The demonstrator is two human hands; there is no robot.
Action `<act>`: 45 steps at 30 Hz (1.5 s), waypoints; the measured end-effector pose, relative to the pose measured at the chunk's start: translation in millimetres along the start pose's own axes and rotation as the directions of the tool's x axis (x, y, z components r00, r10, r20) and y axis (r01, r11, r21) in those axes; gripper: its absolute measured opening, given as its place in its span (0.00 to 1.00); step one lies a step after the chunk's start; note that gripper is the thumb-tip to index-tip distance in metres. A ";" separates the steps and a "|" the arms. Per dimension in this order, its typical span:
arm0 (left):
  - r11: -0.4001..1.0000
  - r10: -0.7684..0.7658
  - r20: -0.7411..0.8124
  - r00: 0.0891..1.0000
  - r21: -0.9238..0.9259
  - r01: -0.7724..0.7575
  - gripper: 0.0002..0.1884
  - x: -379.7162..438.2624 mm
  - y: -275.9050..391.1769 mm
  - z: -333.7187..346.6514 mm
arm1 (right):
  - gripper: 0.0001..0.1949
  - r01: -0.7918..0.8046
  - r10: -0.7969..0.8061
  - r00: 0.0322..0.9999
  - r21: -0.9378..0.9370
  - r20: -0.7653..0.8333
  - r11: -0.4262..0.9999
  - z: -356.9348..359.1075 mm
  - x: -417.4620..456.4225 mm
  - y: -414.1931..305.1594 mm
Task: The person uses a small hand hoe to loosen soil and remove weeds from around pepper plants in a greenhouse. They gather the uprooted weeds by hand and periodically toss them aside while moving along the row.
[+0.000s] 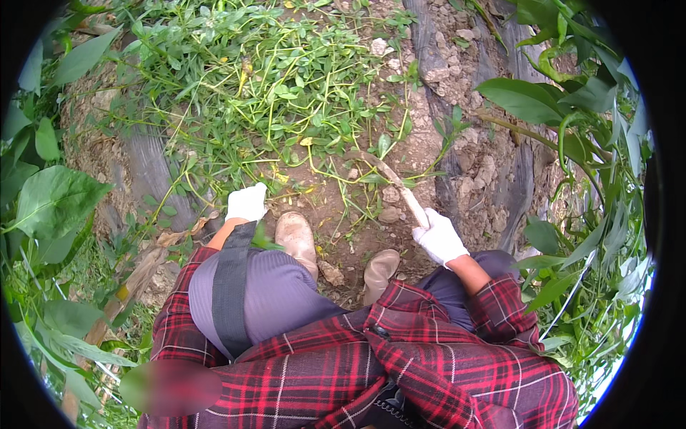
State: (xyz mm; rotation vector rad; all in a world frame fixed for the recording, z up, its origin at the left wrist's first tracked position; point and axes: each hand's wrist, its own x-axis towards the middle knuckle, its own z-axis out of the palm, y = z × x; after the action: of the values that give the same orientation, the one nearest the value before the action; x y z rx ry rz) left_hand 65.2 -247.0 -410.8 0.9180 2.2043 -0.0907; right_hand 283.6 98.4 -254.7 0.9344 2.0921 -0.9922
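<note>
My right hand [439,237], in a white glove, is closed around the lower end of a curved wooden tool handle [399,185]. The handle reaches up and leftward over the soil; its far end is among the weeds, and no blade can be made out. My left hand [246,202], also gloved in white, is low at the near edge of a thick mat of green weeds [289,80]. Its fingers are curled away from view, so whether they grip a stem is hidden. A few green leaves [262,238] show just below that wrist.
My muddy boots [296,236] stand on bare soil between the hands. Pepper plants [568,102] with hanging green fruit crowd the right; leafy plants [59,198] line the left. Torn black plastic mulch film [447,155] and clods lie along the right side. A black strap [230,292] crosses my knee.
</note>
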 end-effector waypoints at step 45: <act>-0.121 -0.219 0.189 0.957 -0.979 0.165 0.07 66.2 51.5 -96.7 | 0.12 -0.018 0.124 0.930 0.293 -0.346 0.956 -58.9 -2.7 -0.7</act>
State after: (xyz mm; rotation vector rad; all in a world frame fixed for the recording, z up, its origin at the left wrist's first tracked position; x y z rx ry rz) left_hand 8.2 -138.7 -373.4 -0.3815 1.5893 1.3640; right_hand 270.6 145.8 -222.0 1.4239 2.2237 -1.1778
